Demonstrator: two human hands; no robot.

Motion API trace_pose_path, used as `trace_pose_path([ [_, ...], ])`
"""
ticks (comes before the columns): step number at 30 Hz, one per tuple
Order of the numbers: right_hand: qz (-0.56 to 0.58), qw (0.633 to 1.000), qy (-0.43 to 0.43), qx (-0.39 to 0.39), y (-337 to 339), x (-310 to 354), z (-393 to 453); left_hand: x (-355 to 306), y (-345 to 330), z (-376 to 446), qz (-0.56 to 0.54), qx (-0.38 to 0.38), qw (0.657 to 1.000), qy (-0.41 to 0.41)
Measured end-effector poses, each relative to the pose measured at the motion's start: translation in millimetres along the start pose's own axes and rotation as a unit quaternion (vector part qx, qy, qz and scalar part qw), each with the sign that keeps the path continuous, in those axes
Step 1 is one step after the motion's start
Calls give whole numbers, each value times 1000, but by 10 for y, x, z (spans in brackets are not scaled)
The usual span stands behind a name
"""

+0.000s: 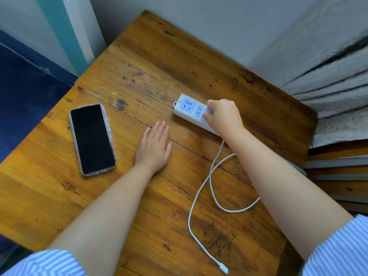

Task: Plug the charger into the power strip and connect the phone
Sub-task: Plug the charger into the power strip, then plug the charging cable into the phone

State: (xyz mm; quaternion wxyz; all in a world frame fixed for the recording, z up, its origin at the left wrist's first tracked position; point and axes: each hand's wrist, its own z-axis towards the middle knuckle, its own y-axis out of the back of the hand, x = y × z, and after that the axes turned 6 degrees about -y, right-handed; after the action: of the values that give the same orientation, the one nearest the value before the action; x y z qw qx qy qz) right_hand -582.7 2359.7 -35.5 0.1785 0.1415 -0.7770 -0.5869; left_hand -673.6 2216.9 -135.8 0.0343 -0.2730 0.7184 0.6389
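Note:
A white power strip [186, 108] with blue socket faces lies on the wooden table [139, 66], toward the back right. My right hand [224, 114] grips the white charger [209, 108] on the strip, just right of its two visible sockets. Whether the prongs are fully in is hidden by my fingers. The charger's white cable [201, 194] loops across the table and its free plug end [224, 268] lies near the front edge. A black-screened phone [92, 138] in a clear case lies face up at the left. My left hand [153, 145] rests flat on the table between phone and strip.
Stacked grey and wooden boards [338, 108] crowd the table's right side. A pale wall stands behind the table, and a dark blue floor [25, 92] drops off past the left edge.

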Motion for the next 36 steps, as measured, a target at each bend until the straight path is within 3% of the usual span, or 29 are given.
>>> trace_pose_path([
  [6,-25,998,15,-48,-65,-20,-187,42,169,-316,-64,-6,998,-11],
  [11,-35,973,149,-172,-223,-89,-777,210,256,-625,-48,-26,999,2],
  [13,-43,959,251,-127,-386,-156,-1075,274,268,-705,-40,-26,999,13],
  [15,-73,940,332,21,-537,-255,-1390,285,229,-849,-22,8,1000,-7],
  [16,-92,928,351,91,-614,-335,-1522,285,186,-931,-10,26,999,-23],
  [18,-122,908,367,160,-743,-491,-1700,295,99,-1073,11,50,998,-35],
  [22,-142,884,399,197,-817,-635,-1929,324,-47,-1295,59,70,995,-33],
  [28,-148,876,441,129,-805,-437,-1997,355,-62,-1441,47,66,996,-31],
  [31,-113,899,410,103,-844,-246,-1962,411,26,-1518,19,52,998,-28],
  [34,-29,959,259,115,-920,55,-1856,612,179,-1652,-16,20,999,23],
  [36,13,977,178,114,-997,260,-1774,798,277,-1752,-41,-6,997,68],
])
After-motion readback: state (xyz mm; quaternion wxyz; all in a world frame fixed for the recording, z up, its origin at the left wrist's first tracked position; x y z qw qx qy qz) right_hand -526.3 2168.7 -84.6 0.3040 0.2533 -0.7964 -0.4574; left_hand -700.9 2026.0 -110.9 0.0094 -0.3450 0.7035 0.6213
